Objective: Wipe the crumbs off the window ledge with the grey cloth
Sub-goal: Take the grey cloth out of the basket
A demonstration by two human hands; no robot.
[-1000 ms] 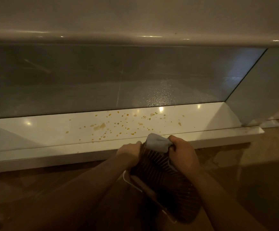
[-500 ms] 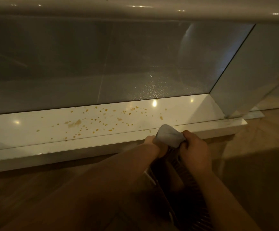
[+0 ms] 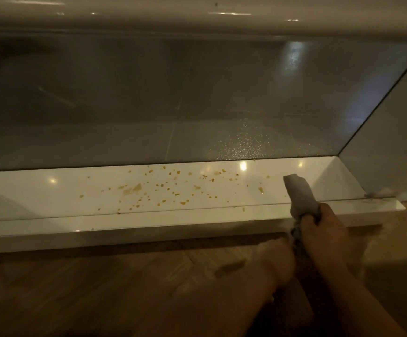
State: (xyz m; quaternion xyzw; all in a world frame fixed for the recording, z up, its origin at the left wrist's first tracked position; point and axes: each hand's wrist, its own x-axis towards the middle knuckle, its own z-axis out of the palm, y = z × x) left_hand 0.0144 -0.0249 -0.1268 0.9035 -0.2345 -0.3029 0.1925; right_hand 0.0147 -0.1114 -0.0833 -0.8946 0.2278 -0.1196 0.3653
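The white window ledge [image 3: 51, 198] runs across the view, with several orange crumbs [image 3: 163, 190] scattered over its middle and a smeared patch left of them. My right hand [image 3: 324, 229] is closed around the grey cloth [image 3: 299, 193], whose free end sticks up over the right part of the ledge, just right of the last crumbs. My left hand [image 3: 276, 260] is lower, in front of the ledge, blurred, with its fingers curled at the top of a dark striped bag [image 3: 292, 302] between my forearms.
Behind the ledge stands a large glass pane [image 3: 173, 105], met at the right end by an angled side panel [image 3: 392, 130]. A low white step borders the ledge's front. Wooden floor [image 3: 100, 288] lies below it.
The grey cloth has come up out of the dark bag in my right hand and now reaches over the ledge. My left hand has dropped back with the bag.
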